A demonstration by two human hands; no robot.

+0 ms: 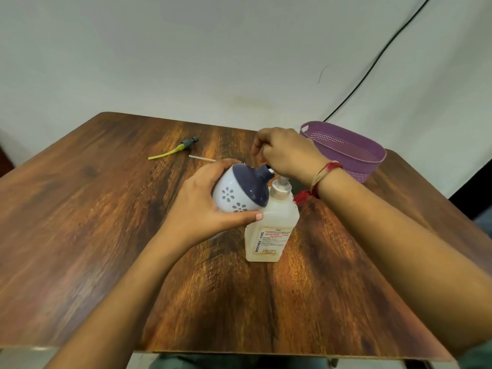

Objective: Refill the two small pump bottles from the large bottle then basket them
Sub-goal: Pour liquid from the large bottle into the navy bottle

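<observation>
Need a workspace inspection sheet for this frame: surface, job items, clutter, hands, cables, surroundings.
Surface: wooden table, no spills visible.
Job's things: large bottle upright mid-table; small bottle, white with dark top, tilted, neck at the large bottle's pump; purple basket far right, nothing seen inside; second small bottle not seen.
Clutter: loose pump with yellow tube and a white tube lie at the far side.
Hands: left hand grips the small bottle; right hand curled over the large bottle's pump head.
Cables: black cable runs down behind the basket.
Surroundings: plain white wall.
</observation>
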